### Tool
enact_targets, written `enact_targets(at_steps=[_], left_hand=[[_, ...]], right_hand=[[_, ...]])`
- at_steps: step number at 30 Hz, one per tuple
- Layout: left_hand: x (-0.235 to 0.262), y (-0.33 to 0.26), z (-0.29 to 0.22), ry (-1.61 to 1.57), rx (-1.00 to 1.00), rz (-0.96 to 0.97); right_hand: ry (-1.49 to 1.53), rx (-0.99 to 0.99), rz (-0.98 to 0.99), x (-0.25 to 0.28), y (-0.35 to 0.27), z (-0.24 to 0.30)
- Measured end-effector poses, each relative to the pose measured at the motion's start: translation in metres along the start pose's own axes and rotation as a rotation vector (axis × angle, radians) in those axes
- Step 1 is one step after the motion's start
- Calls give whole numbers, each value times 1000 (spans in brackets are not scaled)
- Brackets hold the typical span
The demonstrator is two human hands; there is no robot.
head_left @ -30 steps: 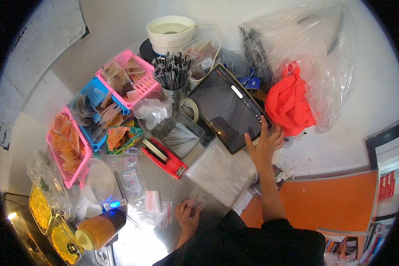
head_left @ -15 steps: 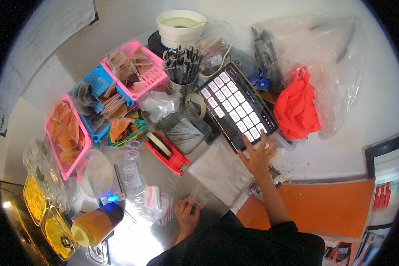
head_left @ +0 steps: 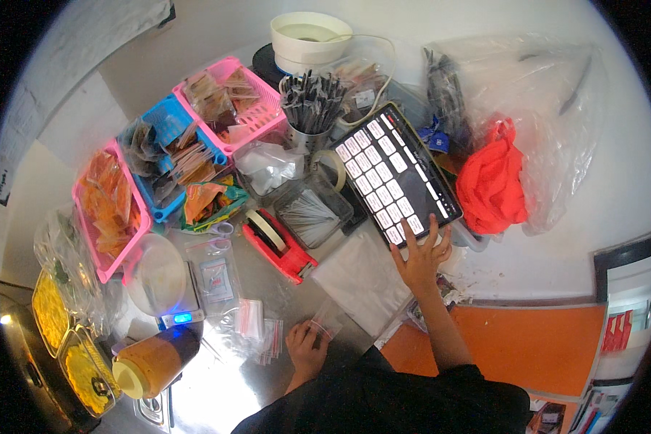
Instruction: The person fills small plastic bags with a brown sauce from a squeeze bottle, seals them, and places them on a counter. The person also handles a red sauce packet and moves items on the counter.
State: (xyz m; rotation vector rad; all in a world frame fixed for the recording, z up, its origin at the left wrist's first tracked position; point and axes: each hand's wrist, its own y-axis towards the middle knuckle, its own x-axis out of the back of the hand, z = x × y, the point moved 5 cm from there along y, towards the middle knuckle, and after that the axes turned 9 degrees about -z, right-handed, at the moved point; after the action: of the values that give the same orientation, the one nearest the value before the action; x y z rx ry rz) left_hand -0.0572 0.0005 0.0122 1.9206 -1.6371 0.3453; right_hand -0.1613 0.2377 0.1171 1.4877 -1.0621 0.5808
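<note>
Now right hand [head_left: 421,254], fingers spread, touches the tablet [head_left: 398,173].

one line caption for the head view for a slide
Right hand taps a lit tablet while left hand pins a small clear bag on a cluttered counter.

Right hand [head_left: 421,259] lies spread on near edge of tablet [head_left: 398,173], fingers [head_left: 409,230] touching lit screen with its grid of white tiles. Left hand [head_left: 307,347] pinches small clear bag [head_left: 327,321] on steel desk [head_left: 217,390]. Red tape dispenser [head_left: 278,242] left of tablet; pink basket [head_left: 231,101] far left.
</note>
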Motion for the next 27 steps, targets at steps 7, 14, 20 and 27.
enact_targets(at_steps=[7, 14, 20, 27], left_hand=[[3, 2, -3, 8, 9, -5], [0, 0, 3, -8, 2, 28], [7, 8, -4, -5, -45, -31], [2, 2, 2, -24, -60, -72]], right_hand=[[17, -6, -57, 6, 16, -3], [140, 249, -26, -9, 71, 45], [275, 373, -6, -25, 104, 79], [291, 345, -74, -29, 129, 85]])
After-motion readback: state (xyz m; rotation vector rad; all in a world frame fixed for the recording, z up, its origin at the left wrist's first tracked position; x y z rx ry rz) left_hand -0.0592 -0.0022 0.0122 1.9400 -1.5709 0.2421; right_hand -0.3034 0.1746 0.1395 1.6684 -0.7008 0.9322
